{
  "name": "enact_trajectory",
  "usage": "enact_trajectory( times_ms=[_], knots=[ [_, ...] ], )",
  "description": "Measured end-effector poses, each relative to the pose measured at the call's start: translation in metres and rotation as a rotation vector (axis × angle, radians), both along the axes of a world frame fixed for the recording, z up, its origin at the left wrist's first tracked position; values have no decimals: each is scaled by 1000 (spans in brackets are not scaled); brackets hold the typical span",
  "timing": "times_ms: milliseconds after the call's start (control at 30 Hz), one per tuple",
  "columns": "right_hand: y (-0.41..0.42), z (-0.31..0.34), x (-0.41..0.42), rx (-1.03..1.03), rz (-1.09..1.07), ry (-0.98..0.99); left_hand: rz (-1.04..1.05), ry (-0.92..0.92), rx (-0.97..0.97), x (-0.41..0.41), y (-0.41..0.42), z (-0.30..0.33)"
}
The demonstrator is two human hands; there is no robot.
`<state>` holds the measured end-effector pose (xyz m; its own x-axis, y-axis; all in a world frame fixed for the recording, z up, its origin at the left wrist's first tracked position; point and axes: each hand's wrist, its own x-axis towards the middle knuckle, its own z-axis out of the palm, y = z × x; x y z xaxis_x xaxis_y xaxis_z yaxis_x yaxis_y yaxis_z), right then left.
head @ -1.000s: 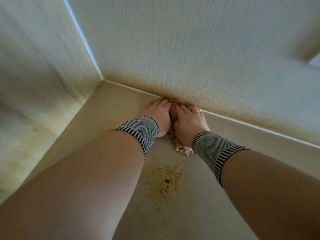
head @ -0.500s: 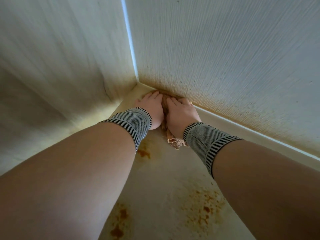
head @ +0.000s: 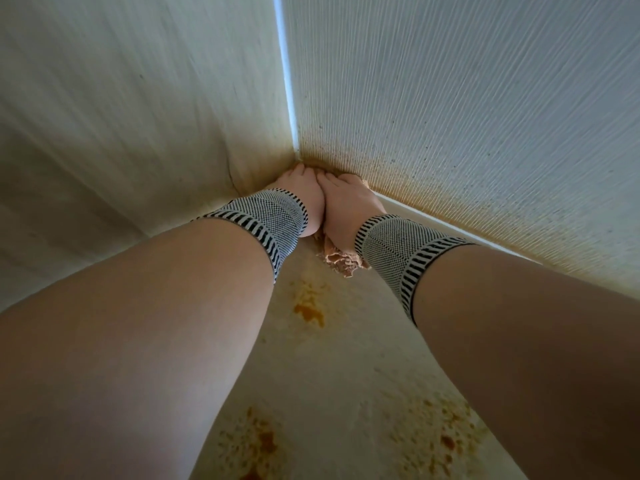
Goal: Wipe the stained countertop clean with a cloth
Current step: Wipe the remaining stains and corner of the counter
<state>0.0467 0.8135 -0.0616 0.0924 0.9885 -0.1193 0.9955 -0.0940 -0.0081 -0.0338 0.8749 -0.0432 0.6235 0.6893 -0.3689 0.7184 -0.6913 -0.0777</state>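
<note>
Where both walls meet, cloth (head: 341,261) pinned under flat fingers (head: 304,173), tail trailing wristward.

No text, label, brand, number or sign can be read anywhere in the head view, neither on the walls, the countertop (head: 339,375) nor the striped wristbands (head: 266,220).

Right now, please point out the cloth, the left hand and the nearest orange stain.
cloth (head: 341,261), head view, crumpled end.
left hand (head: 304,199), head view, back.
orange stain (head: 310,311), head view, dark centre.
</note>
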Motion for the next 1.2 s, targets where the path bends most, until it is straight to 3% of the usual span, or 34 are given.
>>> enact_trajectory(
  times_ms=[133,400,600,867,1200],
  knots=[
    [-3,-7,2,0,-11,29,-42,33,28,2,-11,7],
    [-48,-9,23,66,-109,113,36,-144,-62,9,-26,-17],
    [-20,-2,8,2,0,-15,20,0,8,1,-13,-5],
    [1,-9,-1,-22,-14,20,-56,64,56,-5,-6,-5],
    [-77,1,29,-74,-132,65,46,-98,-89,17,-64,-5]
  ],
)
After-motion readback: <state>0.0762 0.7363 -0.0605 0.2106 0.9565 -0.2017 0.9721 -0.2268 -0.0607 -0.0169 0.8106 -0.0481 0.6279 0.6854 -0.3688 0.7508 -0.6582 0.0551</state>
